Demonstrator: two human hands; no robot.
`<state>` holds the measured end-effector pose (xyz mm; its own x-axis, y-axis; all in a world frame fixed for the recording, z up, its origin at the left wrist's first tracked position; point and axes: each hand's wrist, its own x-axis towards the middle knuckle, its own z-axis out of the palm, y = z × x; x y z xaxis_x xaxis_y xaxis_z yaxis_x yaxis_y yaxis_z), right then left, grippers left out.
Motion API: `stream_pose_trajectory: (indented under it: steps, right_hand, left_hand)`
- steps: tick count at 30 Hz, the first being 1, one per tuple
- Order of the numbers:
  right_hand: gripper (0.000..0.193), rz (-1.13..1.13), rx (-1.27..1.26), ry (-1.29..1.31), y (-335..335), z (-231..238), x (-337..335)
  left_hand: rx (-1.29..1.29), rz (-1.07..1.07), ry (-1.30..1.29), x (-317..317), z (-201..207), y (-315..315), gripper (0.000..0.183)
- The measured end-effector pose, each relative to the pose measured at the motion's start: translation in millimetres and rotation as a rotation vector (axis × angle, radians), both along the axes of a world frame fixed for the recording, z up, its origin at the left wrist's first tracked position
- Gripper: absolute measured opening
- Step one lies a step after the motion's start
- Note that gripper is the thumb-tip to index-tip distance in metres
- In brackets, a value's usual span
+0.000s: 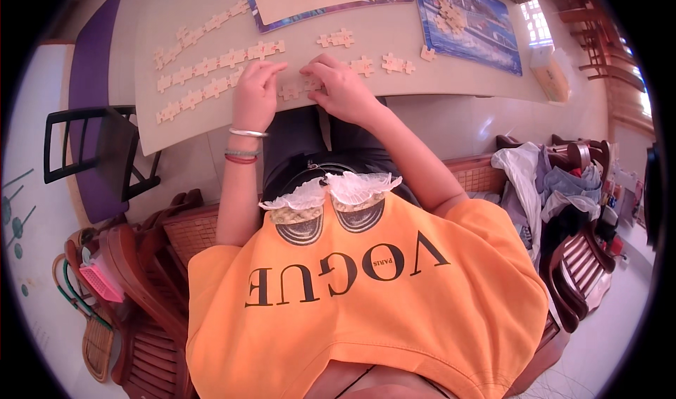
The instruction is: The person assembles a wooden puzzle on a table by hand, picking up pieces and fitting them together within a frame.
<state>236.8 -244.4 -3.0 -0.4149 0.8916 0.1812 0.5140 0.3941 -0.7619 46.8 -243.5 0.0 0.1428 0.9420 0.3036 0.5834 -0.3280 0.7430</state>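
My left hand (pixel 258 89) is over the table beside the left ends of the short middle pieces, its fingers drawn together and pointing right; whether anything small is between them I cannot make out. My right hand (pixel 342 91) curls its thumb and fingers round a beige jigsaw puzzle piece (pixel 311 83) near the table's front edge. Against it on the left lies another puzzle piece (pixel 289 91). Joined strips of pale puzzle pieces (pixel 222 61) run in rows to the left, some with red marks. Short joined pieces (pixel 336 39) lie just beyond my hands.
At the back is a puzzle frame (pixel 331 8) with a blue-purple border. A blue picture sheet (pixel 486 33) with a pile of pieces (pixel 449 15) lies at the right, near a box (pixel 551 74). A black chair (pixel 105 146) stands left, wooden chairs (pixel 151 336) behind.
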Motion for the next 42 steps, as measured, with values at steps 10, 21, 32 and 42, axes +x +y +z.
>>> stream_pose_trajectory:
  steps: [10, 21, 32, 42]
  right_hand:
    - [0.036, 0.005, 0.006, 0.017, 1, -1, -1]
    - [0.036, -0.010, -0.004, 0.005, -1, 0, 0]
    - [0.036, 0.008, -0.028, 0.009, 0, 0, 0]
    - [0.036, 0.014, -0.037, 0.018, 0, 0, 0]
  left_hand:
    - [0.017, 0.023, 0.253, 3, -7, -23, 0.023]
    - [-0.035, -0.115, -0.015, 2, -2, -22, 0.039]
    - [0.037, -0.032, 0.129, 2, -8, -25, 0.051]
    - [0.030, -0.045, 0.089, 2, -11, -25, 0.054]
